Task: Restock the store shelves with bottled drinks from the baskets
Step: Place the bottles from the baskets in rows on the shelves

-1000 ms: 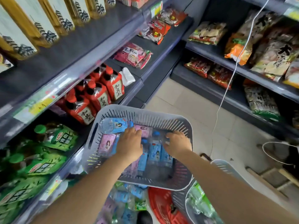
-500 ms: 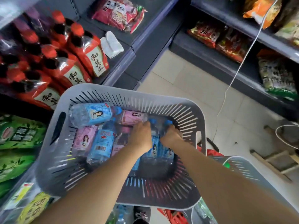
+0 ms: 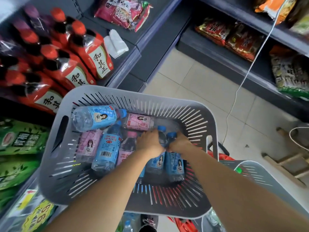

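Shelf (image 3: 124, 67) with red bottles (image 3: 90, 52) beside basket (image 3: 107, 91)

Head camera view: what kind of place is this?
Most likely a small shop or convenience store. Dark shelves line a tiled aisle, stocked with rows of red-capped bottled drinks and snack bags, a yellow price tag sits on a shelf edge, and a grey basket holds more bottles.

The basket (image 3: 117, 92) is matt grey moulded plastic. The bottles (image 3: 97, 118) inside the basket are clear glossy plastic with smooth film labels. The red-capped bottles (image 3: 93, 52) left of the basket carry glossy, reflective sleeves. The shelf (image 3: 148, 37) beyond the basket looks like matt dark painted metal. The floor (image 3: 200, 81) beyond the basket is smooth pale tile.
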Demonstrator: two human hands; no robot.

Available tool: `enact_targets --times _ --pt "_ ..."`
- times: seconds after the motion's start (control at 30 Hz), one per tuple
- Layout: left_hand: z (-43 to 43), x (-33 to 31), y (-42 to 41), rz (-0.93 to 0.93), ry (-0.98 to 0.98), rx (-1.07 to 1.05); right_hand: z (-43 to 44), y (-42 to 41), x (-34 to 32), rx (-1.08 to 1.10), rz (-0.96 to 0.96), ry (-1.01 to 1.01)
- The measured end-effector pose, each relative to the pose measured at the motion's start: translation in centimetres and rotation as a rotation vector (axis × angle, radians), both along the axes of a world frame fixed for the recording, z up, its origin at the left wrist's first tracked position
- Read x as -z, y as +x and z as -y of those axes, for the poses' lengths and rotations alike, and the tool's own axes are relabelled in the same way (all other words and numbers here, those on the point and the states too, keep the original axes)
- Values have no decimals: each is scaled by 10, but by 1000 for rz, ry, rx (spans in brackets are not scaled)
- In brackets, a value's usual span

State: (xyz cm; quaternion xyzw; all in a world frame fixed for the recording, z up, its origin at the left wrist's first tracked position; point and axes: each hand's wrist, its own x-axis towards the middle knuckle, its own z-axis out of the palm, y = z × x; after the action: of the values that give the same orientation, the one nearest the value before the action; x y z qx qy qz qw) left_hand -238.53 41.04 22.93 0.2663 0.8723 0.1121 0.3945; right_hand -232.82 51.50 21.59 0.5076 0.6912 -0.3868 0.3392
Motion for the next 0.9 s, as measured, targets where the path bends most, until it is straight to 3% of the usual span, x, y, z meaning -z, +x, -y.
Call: enact_targets --times 0.1,0.3,0.7,0.9 --pt "3 -2 -4 151 110 -143 -5 3 8 19 -36 -79" --pt "20 -28 -4 318 285 -318 -2 16 -46 113 -126 -139" --pt "64 -159 -43 136 433 -418 12 -6 -154 106 -595 -190" --pt "106 -247 -60 23 561 -472 39 -28 -246 16 -753 -180"
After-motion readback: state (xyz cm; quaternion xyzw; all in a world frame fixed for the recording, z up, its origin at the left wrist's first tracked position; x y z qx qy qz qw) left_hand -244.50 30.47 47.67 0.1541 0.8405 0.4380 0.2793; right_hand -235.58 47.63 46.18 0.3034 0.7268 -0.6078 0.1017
